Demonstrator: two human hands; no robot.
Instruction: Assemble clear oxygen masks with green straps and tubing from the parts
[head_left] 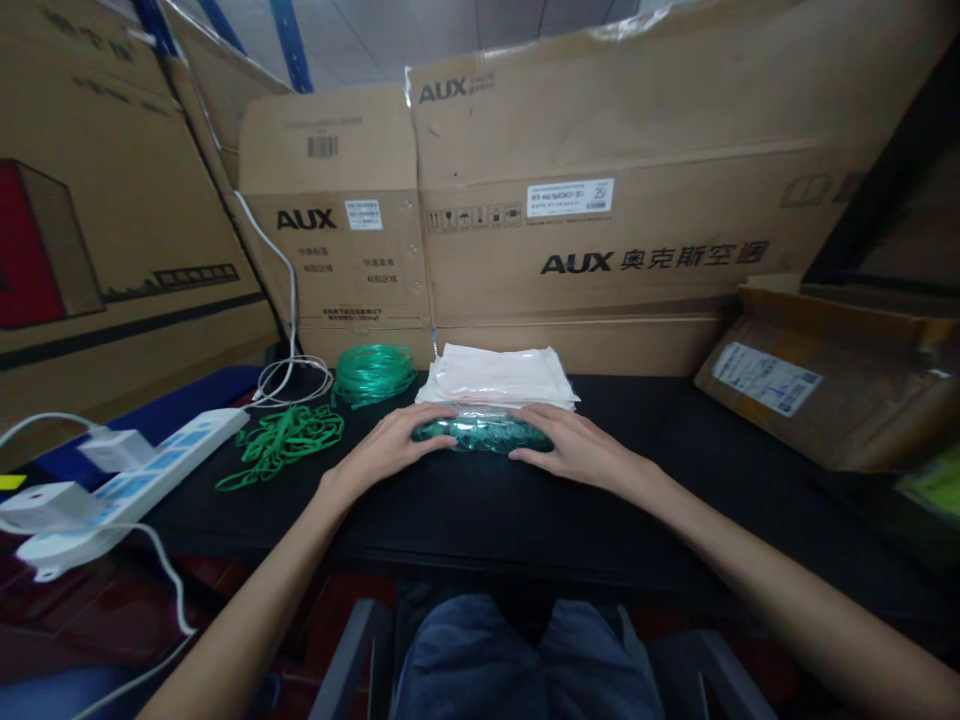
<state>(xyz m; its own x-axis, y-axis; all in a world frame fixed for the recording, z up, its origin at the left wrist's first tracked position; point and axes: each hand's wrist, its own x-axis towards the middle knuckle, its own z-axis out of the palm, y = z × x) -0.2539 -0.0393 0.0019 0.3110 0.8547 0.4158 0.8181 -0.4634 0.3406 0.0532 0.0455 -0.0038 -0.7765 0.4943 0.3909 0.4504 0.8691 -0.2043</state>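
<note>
One white power strip slants across the left of the black surface, seen from my distant post through the head camera. Right of it, a green cord tangle sits in front of a green coil. At center, the left-hand fingers and the right-hand fingers grasp opposite ends of a green, clear-wrapped bundle, thumbs on the near side, just in front of a white stack. Farther right stands a cardboard box.

By my judgement, the slick wrap could slip if the two grips press unevenly, and a push away from me could shove the stack askew. On the left, a sweeping arm could snag the loose tangle or the strip's white cable.

My count, left to right: one strip carrying two white adapters, one tangle, one coil, two hands, one bundle, one stack whose layers I cannot number, one box at far right.
</note>
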